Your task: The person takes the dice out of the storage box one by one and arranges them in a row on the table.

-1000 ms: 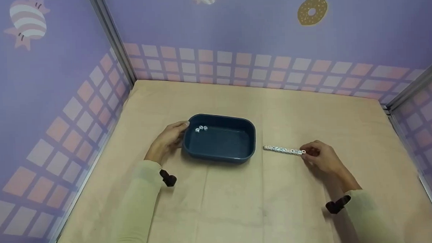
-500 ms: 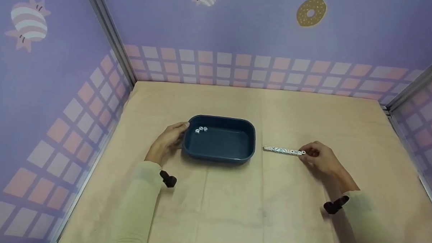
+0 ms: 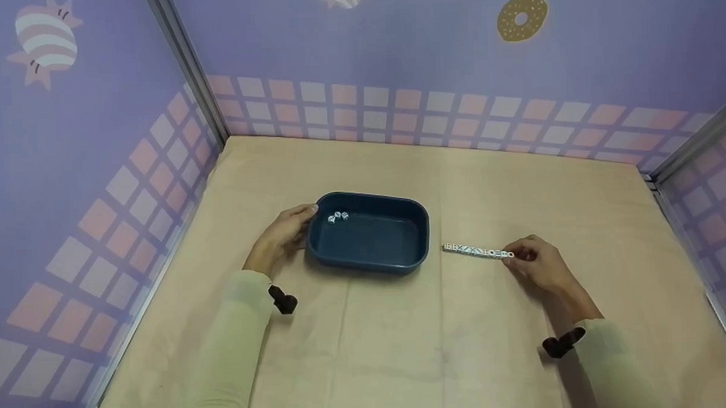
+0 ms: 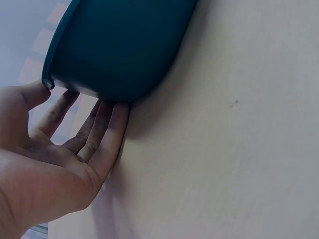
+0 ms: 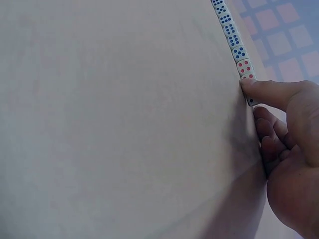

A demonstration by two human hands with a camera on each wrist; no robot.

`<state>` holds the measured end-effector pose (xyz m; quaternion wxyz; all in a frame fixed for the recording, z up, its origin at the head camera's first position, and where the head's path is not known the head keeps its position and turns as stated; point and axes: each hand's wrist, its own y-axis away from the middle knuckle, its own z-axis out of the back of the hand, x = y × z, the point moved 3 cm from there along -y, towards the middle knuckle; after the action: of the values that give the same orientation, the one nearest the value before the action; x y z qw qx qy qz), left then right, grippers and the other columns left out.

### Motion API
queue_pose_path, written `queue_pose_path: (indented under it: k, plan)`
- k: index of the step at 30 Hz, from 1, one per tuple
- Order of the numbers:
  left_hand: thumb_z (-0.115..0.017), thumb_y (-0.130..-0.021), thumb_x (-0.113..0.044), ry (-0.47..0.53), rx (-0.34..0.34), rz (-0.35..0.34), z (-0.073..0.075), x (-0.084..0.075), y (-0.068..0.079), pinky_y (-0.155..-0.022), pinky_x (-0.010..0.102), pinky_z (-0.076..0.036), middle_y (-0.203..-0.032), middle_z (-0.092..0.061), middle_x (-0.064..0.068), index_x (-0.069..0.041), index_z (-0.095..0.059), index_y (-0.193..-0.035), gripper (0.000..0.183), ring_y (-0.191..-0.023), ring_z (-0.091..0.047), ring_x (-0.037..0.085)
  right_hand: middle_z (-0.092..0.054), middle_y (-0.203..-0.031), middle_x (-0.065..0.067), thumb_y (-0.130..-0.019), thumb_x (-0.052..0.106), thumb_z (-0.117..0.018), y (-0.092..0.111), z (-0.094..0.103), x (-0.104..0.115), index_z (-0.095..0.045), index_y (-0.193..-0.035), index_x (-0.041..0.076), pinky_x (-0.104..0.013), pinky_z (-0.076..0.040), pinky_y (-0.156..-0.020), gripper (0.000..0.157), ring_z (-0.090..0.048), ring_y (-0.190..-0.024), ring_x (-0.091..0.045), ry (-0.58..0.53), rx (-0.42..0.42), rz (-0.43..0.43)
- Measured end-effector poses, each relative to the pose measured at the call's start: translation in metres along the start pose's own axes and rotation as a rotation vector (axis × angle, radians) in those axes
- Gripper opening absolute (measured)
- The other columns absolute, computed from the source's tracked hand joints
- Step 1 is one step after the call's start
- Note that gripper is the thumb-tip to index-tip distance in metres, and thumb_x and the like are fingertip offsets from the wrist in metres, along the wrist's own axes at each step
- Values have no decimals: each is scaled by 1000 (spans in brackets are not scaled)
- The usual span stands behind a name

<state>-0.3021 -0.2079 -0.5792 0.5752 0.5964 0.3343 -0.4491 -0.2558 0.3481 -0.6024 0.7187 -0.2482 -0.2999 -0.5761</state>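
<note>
A dark blue rectangular dish (image 3: 373,243) with rounded corners stands on the cloth in the head view. Several white dice (image 3: 338,216) lie inside it near its left end. My left hand (image 3: 281,232) holds that end, thumb at the rim and fingertips against the outer wall (image 4: 117,55). Right of the dish, a straight row of dice (image 3: 476,251) lies on the cloth. At the row's right end, my right hand (image 3: 539,265) pinches the last dice with thumb and finger. In the right wrist view the thumb (image 5: 271,92) partly covers a die; blue and red pips show along the row.
A pale cloth (image 3: 392,348) covers the table. Purple walls with pink and white squares (image 3: 376,98) enclose the back and both sides. A metal post (image 3: 189,65) stands at the back left corner.
Half a second to a second ago my right hand was marginally farther right at the row's end. The dish, the dice in it and my left hand keep their places.
</note>
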Motion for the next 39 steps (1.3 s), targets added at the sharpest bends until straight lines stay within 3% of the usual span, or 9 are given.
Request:
queue_pose_path:
  k: [7, 14, 21, 28, 33, 39]
  plan:
    - [-56, -111, -43, -9, -4, 11, 1, 1, -1, -99, 39, -48, -143, -62, 10, -16, -58, -151, 49, -128, -59, 25, -61, -112, -14, -98, 19, -80, -5, 2, 11, -72, -124, 5, -34, -46, -80, 30, -55, -97, -28, 16, 35, -31]
    - [-57, -111, -43, -6, -19, 14, 2, -3, -1, -102, 40, -47, -143, -63, 10, -15, -59, -151, 49, -129, -59, 25, -62, -121, -23, -97, 8, -79, -25, -8, 63, -68, -128, -6, -55, -48, -96, 36, -58, -113, -40, 14, -110, 80]
    - [-57, -110, -43, 10, -16, 15, 1, -2, 1, -102, 41, -47, -143, -63, 11, -15, -59, -150, 48, -128, -58, 26, -69, -113, -13, -95, 9, -81, -56, -43, 123, -73, -121, -1, -46, -54, -88, 29, -66, -105, -29, -145, -223, 212]
    - [-56, -111, -42, 19, -3, -1, -1, 0, 1, -102, 43, -50, -144, -64, 10, -15, -60, -150, 47, -130, -61, 26, -72, -106, -10, -96, 10, -81, -86, -84, 179, -75, -116, -2, -33, -56, -82, 25, -68, -98, -24, -242, -181, 316]
    - [-56, -111, -43, 2, -7, 0, -1, 0, -1, -93, 39, -51, -143, -64, 10, -15, -61, -148, 47, -125, -62, 25, -74, -107, -9, -97, 11, -80, -104, -115, 200, -76, -118, -1, -29, -55, -81, 25, -69, -93, -21, -248, -140, 313]
    - [-57, -110, -43, -6, -24, -6, 0, -1, 0, -89, 37, -50, -141, -65, 11, -16, -62, -147, 46, -122, -61, 25, -75, -111, -10, -96, 13, -81, -119, -151, 220, -75, -122, 1, -34, -56, -89, 29, -69, -99, -21, -265, -113, 263]
